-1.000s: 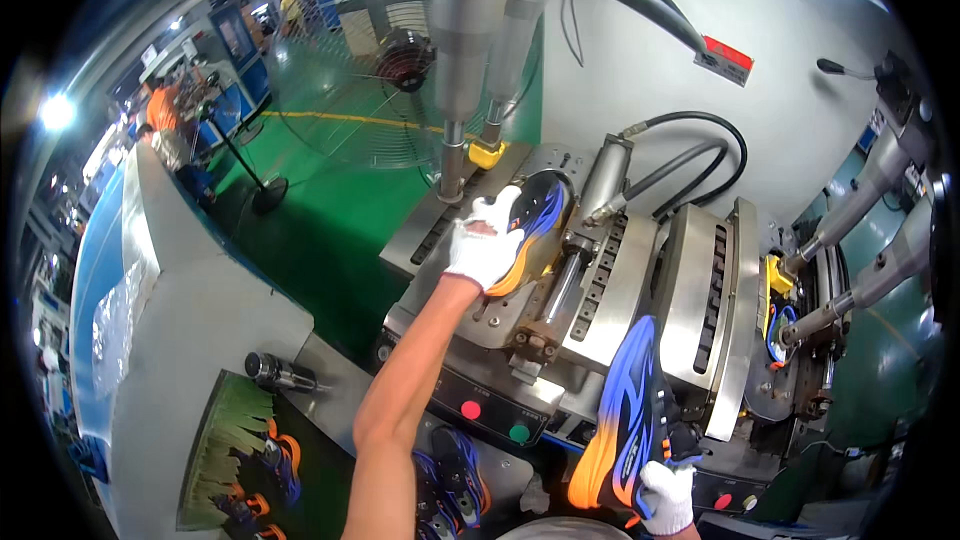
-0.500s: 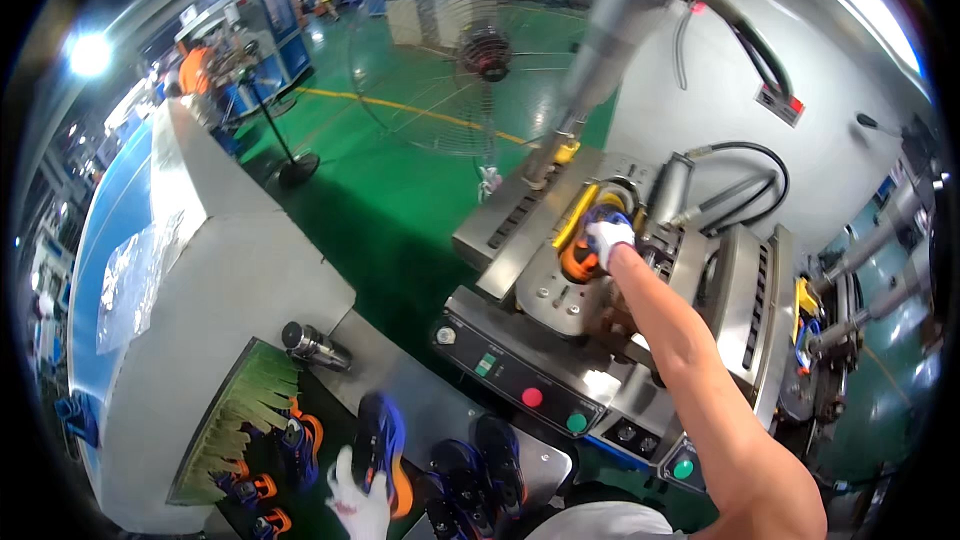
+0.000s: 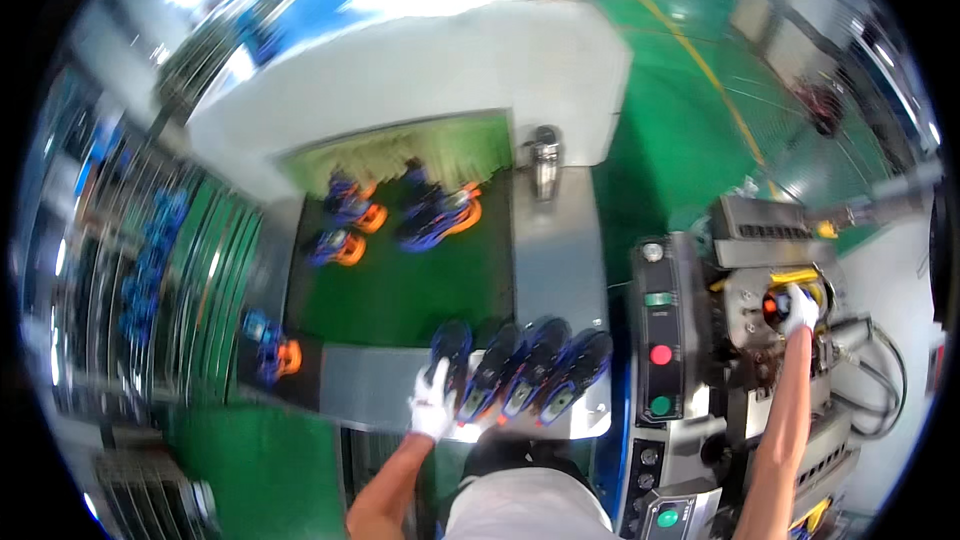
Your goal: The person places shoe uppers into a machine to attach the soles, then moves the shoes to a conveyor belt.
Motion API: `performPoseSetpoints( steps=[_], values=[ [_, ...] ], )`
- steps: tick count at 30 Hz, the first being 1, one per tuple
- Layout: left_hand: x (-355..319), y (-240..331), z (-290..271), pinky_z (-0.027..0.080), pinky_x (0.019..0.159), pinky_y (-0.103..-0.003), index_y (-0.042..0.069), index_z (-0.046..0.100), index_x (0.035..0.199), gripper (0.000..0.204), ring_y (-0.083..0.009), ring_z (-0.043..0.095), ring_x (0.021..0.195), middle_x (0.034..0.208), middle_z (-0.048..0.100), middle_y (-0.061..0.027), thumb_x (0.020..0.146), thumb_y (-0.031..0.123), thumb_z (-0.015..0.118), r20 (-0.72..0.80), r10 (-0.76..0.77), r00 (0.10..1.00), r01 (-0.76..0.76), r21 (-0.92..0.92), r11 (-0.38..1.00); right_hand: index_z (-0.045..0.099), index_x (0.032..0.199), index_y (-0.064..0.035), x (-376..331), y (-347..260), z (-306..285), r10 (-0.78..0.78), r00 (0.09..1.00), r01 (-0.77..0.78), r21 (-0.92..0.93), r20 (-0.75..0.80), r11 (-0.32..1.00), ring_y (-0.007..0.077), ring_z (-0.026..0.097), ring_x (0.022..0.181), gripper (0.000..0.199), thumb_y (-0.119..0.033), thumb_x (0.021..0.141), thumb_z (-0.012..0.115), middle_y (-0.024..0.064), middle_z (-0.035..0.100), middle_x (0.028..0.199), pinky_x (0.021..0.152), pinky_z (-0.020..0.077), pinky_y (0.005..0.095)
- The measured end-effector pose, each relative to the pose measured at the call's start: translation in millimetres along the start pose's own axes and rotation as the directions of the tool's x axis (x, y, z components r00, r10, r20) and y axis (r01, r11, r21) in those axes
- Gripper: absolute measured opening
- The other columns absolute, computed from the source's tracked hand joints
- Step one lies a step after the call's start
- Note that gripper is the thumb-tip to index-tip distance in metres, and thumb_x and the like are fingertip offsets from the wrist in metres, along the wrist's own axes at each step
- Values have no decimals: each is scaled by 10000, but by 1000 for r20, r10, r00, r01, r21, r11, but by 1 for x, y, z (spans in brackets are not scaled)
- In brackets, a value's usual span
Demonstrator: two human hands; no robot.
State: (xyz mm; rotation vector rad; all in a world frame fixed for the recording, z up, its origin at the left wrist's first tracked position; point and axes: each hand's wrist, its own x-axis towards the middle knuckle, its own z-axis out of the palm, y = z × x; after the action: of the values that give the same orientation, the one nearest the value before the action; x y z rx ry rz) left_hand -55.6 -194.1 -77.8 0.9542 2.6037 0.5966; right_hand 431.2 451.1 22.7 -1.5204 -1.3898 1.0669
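Note:
My left hand (image 3: 432,400), in a white glove, has its fingers on the near end of a dark blue shoe (image 3: 452,345). That shoe rests on the metal table edge (image 3: 375,370), at the left end of a row with several like shoes (image 3: 543,365). Far to the right, my gloved right hand (image 3: 801,307) grips a shoe with an orange part (image 3: 771,307) in the pressing machine (image 3: 745,295). The hand covers much of this shoe, and blur hides the finger details.
Several blue and orange shoes (image 3: 440,215) lie on a green conveyor belt (image 3: 410,290) under a fringed curtain (image 3: 420,145). A metal flask (image 3: 546,162) stands beside it. A control panel (image 3: 660,330) with coloured buttons fronts the machine. Shoe racks (image 3: 150,270) stand at left.
The view has swung left, toward the conveyor. My left hand has brought the orange-soled shoe to the left end of the row on the metal edge. My right hand stays at the machine's shoe.

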Motion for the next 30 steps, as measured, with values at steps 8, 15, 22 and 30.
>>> performPoseSetpoints(
  steps=[8, 15, 22, 30],
  values=[
    [-19, -22, 3, 455, 1072, -484, 18, 448, 1446, 870, -383, 603, 1238, 1321, 616, -236, 748, 339, 856, 234, -370, 899, 435, -386, 813, 263, 1584, 70, -386, -45, 189, 16, 973, 225, -961, 231, 162, 427, 180, 1558, 911, -298, 885, 716, 242, 217, 1676, 1267, 126, 565],
    [14, -108, 11, 536, 940, -411, 83, 654, 1222, 568, -297, 703, 1048, 1145, 725, -156, 770, 379, 832, 308, -168, 937, 325, -579, 748, 270, 1573, 80, -440, -21, 246, -20, 900, 268, -518, 435, 812, 380, 298, 1528, 987, -287, 832, 809, 274, 297, 1638, 1246, 248, 450],
    [38, -158, -66, 546, 578, -345, 86, 709, 1162, 443, -156, 669, 697, 914, 744, -58, 807, 318, 835, 416, -251, 874, 477, -633, 610, 319, 1562, -20, -594, 49, 430, 185, 967, -53, -576, 173, 816, 338, 704, 1096, 992, -301, 760, 832, 202, 690, 1246, 1002, 525, 417],
    [92, -147, -132, 545, 718, -368, -17, 721, 948, 357, -165, 671, 777, 900, 743, -87, 809, 285, 853, 424, -53, 904, 291, -522, 802, 626, 1271, -33, -601, -24, 405, 361, 886, -436, 253, 292, 864, 191, 666, 963, 484, -77, 824, 805, 49, 689, 1112, 861, 551, 356]
  ],
)
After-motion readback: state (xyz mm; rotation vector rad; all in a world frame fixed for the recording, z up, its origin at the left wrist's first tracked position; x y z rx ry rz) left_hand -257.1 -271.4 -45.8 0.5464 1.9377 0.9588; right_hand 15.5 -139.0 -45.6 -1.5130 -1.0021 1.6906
